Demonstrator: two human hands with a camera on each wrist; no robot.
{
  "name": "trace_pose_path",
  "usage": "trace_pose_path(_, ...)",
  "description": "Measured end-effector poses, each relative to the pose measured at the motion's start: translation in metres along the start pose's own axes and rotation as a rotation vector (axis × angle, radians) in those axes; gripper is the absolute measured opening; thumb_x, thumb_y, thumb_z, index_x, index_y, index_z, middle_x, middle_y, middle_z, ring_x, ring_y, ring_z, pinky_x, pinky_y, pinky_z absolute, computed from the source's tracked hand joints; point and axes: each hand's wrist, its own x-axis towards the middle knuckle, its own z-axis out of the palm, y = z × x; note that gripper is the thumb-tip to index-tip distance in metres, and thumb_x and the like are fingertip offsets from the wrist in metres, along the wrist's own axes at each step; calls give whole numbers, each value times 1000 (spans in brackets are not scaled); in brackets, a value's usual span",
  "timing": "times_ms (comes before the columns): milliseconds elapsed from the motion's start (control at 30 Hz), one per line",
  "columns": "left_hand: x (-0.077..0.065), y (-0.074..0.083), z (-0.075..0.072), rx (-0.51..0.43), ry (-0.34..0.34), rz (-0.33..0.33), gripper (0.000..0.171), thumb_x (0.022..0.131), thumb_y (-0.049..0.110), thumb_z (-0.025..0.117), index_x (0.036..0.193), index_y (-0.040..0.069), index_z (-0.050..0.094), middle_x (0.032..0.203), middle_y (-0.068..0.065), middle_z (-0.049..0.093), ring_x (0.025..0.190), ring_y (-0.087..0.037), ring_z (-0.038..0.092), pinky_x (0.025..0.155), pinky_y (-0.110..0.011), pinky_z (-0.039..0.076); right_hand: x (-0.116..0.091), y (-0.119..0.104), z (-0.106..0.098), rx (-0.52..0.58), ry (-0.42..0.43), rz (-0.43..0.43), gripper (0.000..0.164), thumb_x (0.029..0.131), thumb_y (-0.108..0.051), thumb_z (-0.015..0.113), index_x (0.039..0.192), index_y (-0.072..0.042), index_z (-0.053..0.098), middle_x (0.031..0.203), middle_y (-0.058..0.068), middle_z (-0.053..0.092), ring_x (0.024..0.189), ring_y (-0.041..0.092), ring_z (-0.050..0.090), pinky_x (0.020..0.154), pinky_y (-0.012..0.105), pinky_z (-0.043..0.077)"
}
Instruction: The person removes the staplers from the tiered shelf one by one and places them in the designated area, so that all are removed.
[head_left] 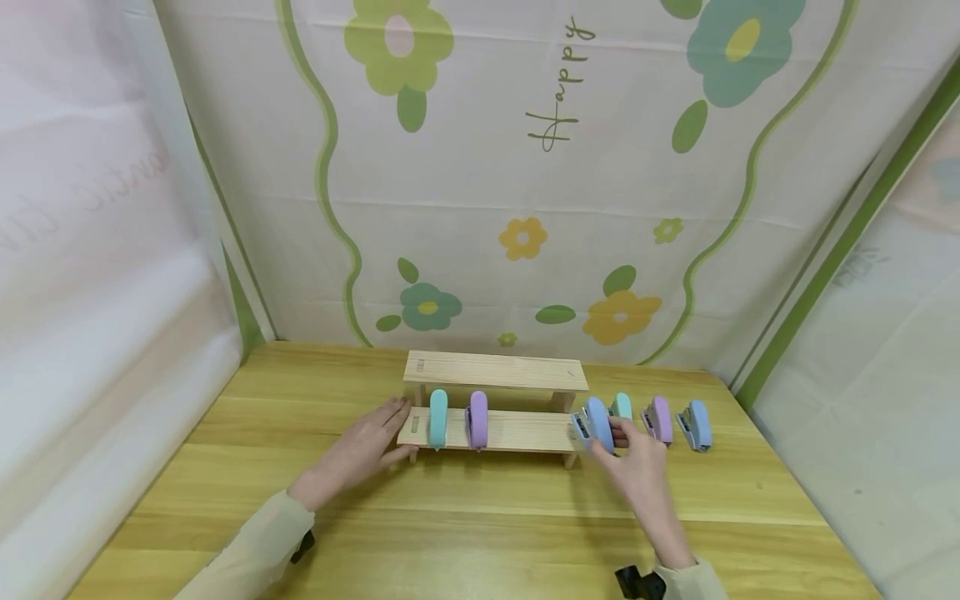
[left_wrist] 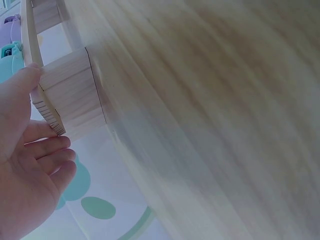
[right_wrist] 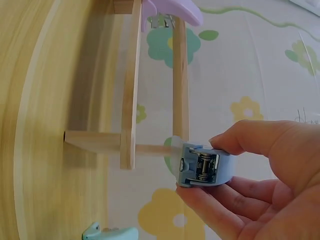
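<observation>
Pinching a light-blue plastic stapler (head_left: 597,421) between thumb and fingertips, the right hand (head_left: 637,462) holds it at the right end of the lower board (head_left: 521,431) of a two-tier pale wooden rack, right of centre in the head view. Whether the stapler touches the wood or hangs just clear of it is hard to tell from these angles. The left hand (head_left: 367,442) spans the board's other end, left of centre, thumb at the front edge and fingers at the back, apparently steadying it.

The likeliest trouble is a release too far out: with part of its base past the board's end, the stapler could tip off. Pressing down there while the left hand loosens might also shift the rack.

On the board's left half stand a mint-green stapler (head_left: 438,417) and a lilac stapler (head_left: 477,419), with bare wood between them and the right end. The upper board (head_left: 495,371) sits behind, limiting room at the back. Right of the rack, on the wood-grained desk (head_left: 487,533), a second mint stapler (head_left: 621,406) is partly hidden by the right hand, whose fingers could knock it; a second lilac stapler (head_left: 659,419) and another blue stapler (head_left: 698,425) stand farther right.
</observation>
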Motion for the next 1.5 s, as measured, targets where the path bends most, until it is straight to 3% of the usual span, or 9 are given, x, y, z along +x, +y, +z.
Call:
trace_pose_path(300, 0, 0, 1, -7, 17, 8, 74, 90, 40, 72, 140, -9, 49, 144, -26, 52, 132, -40, 54, 108, -49, 50, -2, 13, -14, -9, 19, 49, 38, 84, -11, 73, 116, 8, 66, 105, 28, 72, 93, 37, 72, 70, 37, 64)
trace_pose_path(533, 1, 0, 0, -21, 11, 5, 73, 90, 40, 71, 140, -9, 49, 144, -26, 52, 132, -40, 53, 109, -50, 49, -3, 23, -24, -26, 9, 92, 42, 87, -15, 72, 121, 8, 64, 108, 30, 71, 96, 39, 71, 70, 39, 64)
trace_pose_path(867, 1, 0, -1, -18, 8, 7, 73, 90, 39, 72, 140, -9, 49, 144, -26, 52, 132, -40, 54, 108, -50, 50, -7, 41, -42, -67, 53, 124, 43, 86, -17, 73, 119, 9, 64, 107, 30, 71, 95, 39, 71, 65, 22, 59)
trace_pose_path(1033, 1, 0, 0, -16, 19, 10, 73, 89, 37, 74, 139, -10, 50, 143, -27, 53, 131, -41, 54, 106, -51, 51, -8, 51, -51, -81, 58, 162, 45, 86, -17, 73, 120, 11, 63, 106, 33, 70, 93, 42, 71, 61, 27, 61)
trace_pose_path(1300, 1, 1, -1, 0, 11, 12, 73, 89, 38, 73, 139, -10, 50, 143, -26, 53, 132, -40, 54, 107, -50, 51, -11, 65, -60, -110, 126, 176, 41, 82, -15, 74, 113, 11, 66, 100, 32, 72, 87, 41, 73, 58, 8, 46)
trace_pose_path(1500, 1, 1, -2, 0, -1, 8, 74, 90, 40, 71, 139, -10, 49, 144, -27, 52, 133, -39, 54, 108, -50, 50, -12, 75, -63, -123, 123, 188, 41, 83, -16, 74, 111, 11, 66, 100, 33, 71, 85, 42, 72, 57, 22, 57)
